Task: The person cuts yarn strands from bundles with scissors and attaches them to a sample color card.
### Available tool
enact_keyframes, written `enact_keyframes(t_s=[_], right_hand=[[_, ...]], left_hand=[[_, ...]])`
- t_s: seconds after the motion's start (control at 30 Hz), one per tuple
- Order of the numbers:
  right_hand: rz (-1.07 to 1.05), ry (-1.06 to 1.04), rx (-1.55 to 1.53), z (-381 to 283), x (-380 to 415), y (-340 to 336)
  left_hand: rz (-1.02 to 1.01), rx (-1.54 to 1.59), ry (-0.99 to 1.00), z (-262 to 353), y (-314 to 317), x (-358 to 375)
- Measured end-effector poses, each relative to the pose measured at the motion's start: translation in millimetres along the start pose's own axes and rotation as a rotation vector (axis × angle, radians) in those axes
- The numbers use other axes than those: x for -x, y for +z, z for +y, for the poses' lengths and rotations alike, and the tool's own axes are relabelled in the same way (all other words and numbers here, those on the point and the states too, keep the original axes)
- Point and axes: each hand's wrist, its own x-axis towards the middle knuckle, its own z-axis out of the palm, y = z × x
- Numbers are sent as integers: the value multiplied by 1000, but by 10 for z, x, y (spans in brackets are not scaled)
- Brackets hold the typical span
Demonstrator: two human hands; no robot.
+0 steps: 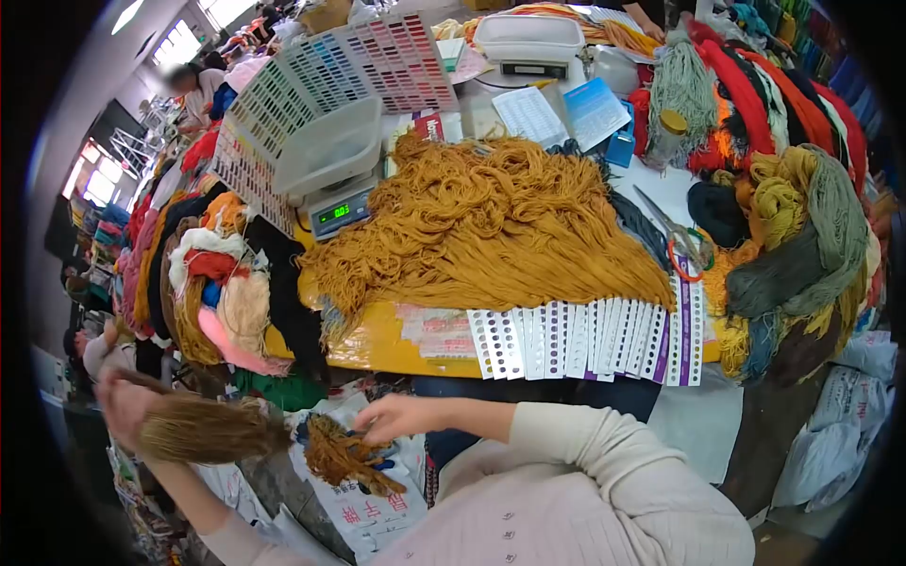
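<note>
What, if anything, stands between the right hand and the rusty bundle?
Nothing visible: the right hand is at the upper right edge of the bundle; contact is hard to tell. The brown hank in the left hand lies on the bundle's other side.

There were two hands (127, 407) (385, 420), one brown hank (208, 427) and one table (357, 349). There were two plastic tubs (330, 151) (528, 38), two scales (342, 215) (533, 70), one lidded jar (667, 140), one pair of scissors (676, 226) and one heap of mustard yarn (500, 222). The hole-punched cards (496, 344) (overlapped too closely for an exact tally) numbered more than ten.
</note>
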Motion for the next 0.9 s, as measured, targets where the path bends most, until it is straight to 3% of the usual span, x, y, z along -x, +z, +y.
enact_keyframes(t_s=[0.03, 0.07, 0.13, 0.17, 0.2, 0.27, 0.3, 0.37, 0.5, 0.6, 0.7, 0.83, 0.9], right_hand=[[-6, 38, 62, 19, -15, 55], [73, -39, 317, 94, 17, 54], [223, -191, 826, 246, 147, -16], [228, -111, 641, 114, 283, -106], [233, -32, 455, -50, 457, -228], [487, -75, 583, -132, 782, -404], [612, 6, 468, -275, 969, -449], [847, 126, 277, -426, 1306, -501], [1143, 24, -46, -795, 1609, -457], [1058, 92, -143, -971, 1326, -365], [841, 137, -119, -929, 1163, -381], [890, 113, -254, -978, 1204, -444], [861, 113, -209, -925, 1236, -447]], left_hand=[[-18, -18, -82, -261, 10, -5], [-38, -37, -163, -524, 21, -10], [300, -253, -222, -1224, 170, 34], [468, -345, -251, -1550, 217, 65], [464, -341, -306, -1828, 326, 16], [569, -198, -396, -2330, 597, -44], [675, -60, -432, -2540, 703, -49], [572, 246, -535, -2960, 622, -37], [309, 155, -536, -3248, 977, -297], [165, 113, -538, -3335, 944, -334], [124, -2, -566, -3287, 1006, -359], [263, 40, -627, -3260, 1147, -320], [72, 186, -569, -3350, 1044, -335]])
